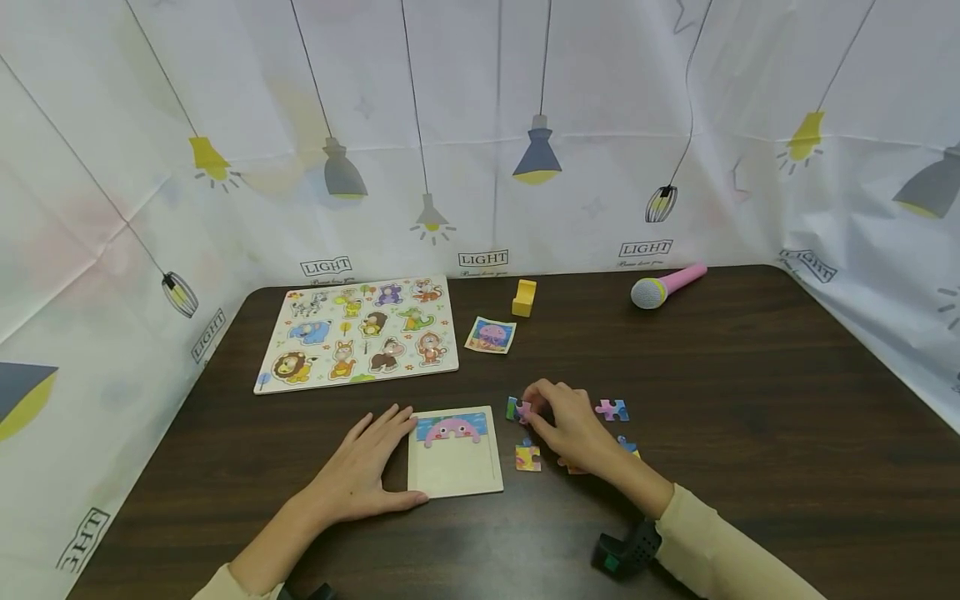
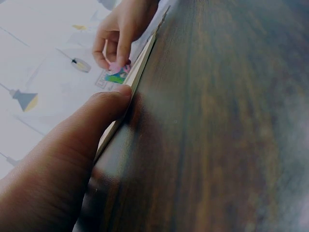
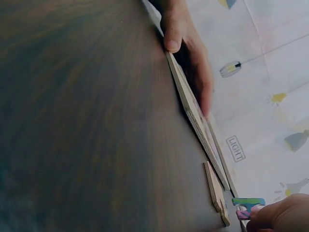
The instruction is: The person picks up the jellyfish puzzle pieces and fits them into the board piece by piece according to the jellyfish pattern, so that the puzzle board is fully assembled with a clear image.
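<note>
A small wooden puzzle tray [image 1: 456, 469] lies on the dark table, its upper part filled by a pink octopus face on blue. Along its left side my left hand [image 1: 360, 475] rests with fingers spread, the thumb touching the tray's near left corner. To the right of the tray my right hand [image 1: 572, 421] pinches a pink, green and blue jigsaw piece [image 3: 248, 203] between thumb and fingertips. Just below that is a yellow jigsaw piece [image 1: 528, 458], and a pink and blue jigsaw piece [image 1: 612, 410] lies farther right. My right hand and wrist partly cover other pieces.
An animal peg puzzle board [image 1: 360, 337] lies at the back left. Right of it are a small octopus picture card [image 1: 491, 335] and a yellow block [image 1: 524, 298]. A pink toy microphone [image 1: 667, 286] lies at the back right, before a lamp-print curtain [image 1: 480, 100].
</note>
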Demonstrator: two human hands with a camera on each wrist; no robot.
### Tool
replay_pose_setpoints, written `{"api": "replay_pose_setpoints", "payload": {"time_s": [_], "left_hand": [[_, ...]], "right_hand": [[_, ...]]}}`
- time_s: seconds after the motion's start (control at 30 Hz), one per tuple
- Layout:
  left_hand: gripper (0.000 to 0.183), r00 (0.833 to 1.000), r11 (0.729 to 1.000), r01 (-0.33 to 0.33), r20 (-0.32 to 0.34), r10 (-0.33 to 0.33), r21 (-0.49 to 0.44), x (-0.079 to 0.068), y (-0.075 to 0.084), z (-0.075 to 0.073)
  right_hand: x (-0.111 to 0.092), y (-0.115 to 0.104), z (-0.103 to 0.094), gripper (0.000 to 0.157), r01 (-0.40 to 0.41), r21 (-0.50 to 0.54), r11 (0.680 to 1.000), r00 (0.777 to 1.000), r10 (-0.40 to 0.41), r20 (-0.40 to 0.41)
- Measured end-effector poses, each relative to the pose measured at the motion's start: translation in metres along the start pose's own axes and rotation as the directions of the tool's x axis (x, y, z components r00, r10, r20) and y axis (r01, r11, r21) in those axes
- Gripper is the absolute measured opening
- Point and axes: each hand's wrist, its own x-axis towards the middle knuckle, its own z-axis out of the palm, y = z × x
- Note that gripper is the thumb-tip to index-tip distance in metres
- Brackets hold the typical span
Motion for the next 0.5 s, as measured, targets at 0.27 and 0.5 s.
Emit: {"api": "replay_pose_setpoints", "payload": {"time_s": [0.27, 0.5], "left_hand": [[0.099, 1.0, 1.0, -0.001, -0.001, 0.001, 0.003, 0.0, 0.0, 0.0], [0.1, 1.0, 1.0, -0.005, -0.008, 0.005, 0.006, 0.001, -0.001, 0.0]], "right_hand": [[0.005, -0.012, 0.002, 0.017, -0.022, 0.094, 0.995, 0.999, 0.02, 0.031], [0.01, -0.024, 0.011, 0.017, -0.011, 0.135, 0.991, 0.997, 0.0, 0.076]]}}
